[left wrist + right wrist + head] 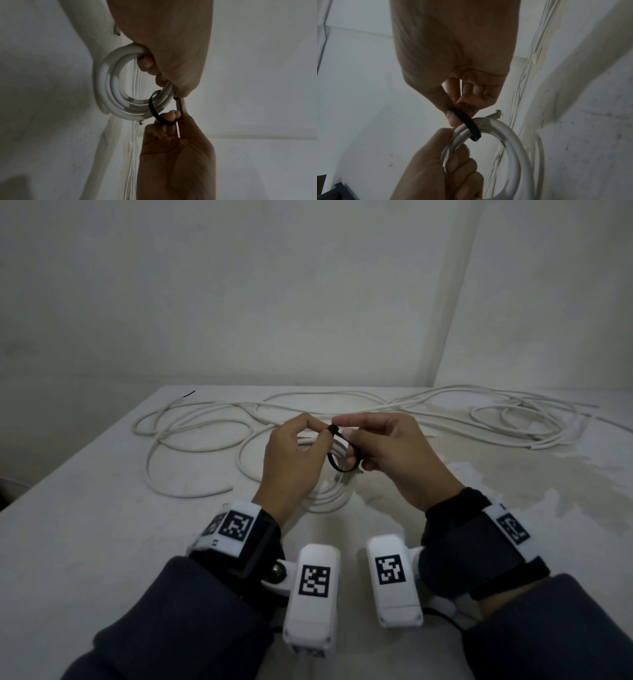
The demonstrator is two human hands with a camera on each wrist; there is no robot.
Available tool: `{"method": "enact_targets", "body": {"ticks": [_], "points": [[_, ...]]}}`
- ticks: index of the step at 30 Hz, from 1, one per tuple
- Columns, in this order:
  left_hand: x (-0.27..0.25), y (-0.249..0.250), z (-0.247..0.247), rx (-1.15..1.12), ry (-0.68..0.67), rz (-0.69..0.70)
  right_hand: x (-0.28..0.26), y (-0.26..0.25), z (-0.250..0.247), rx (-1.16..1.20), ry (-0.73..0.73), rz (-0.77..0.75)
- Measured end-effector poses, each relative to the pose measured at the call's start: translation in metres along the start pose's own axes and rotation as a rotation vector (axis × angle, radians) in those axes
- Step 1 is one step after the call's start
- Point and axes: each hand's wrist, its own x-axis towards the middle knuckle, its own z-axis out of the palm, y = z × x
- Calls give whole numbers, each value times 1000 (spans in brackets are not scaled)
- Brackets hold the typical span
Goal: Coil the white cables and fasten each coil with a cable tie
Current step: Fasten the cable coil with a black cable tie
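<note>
A small coil of white cable [330, 494] is held just above the table [102, 525]. My left hand [320, 433] grips the coil, its fingers curled through the ring [106, 81]. A black cable tie [342, 455] loops loosely round the coil's strands [513, 142], its head [333, 428] on top between both hands. My right hand [346, 428] pinches the tie [467, 121] between thumb and fingers. In the left wrist view the tie [154, 108] circles the strands, and the right hand [176, 148] holds its strap. The cut cable end [496, 115] sticks out beside the tie.
Loose white cables [205, 422] sprawl across the far half of the table, with more loops [513, 419] at the far right. A spare black tie [189, 394] lies near the far left corner. A wall stands right behind; the table's left edge [51, 474] runs diagonally.
</note>
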Motion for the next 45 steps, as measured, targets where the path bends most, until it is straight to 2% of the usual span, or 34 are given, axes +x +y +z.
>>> {"method": "enact_targets", "body": {"ticks": [4,11,21,33,38,43,45], "points": [[0,1,0,-9,-5,-8,0,0,-2,27,51,-21],[-1,4,0,43,-10,2,0,1,-1,-18,49,-16],[-3,10,1,134,-36,102,-1,-1,0,8,48,0],[-2,8,-1,28,-55,51,-1,0,0,99,18,44],[-3,10,0,-10,-71,62,1,1,1,141,63,31],[-3,10,0,-3,-78,74,1,1,-1,107,72,17],[-2,8,0,-28,-46,32,-1,-1,-1,74,43,18]]}}
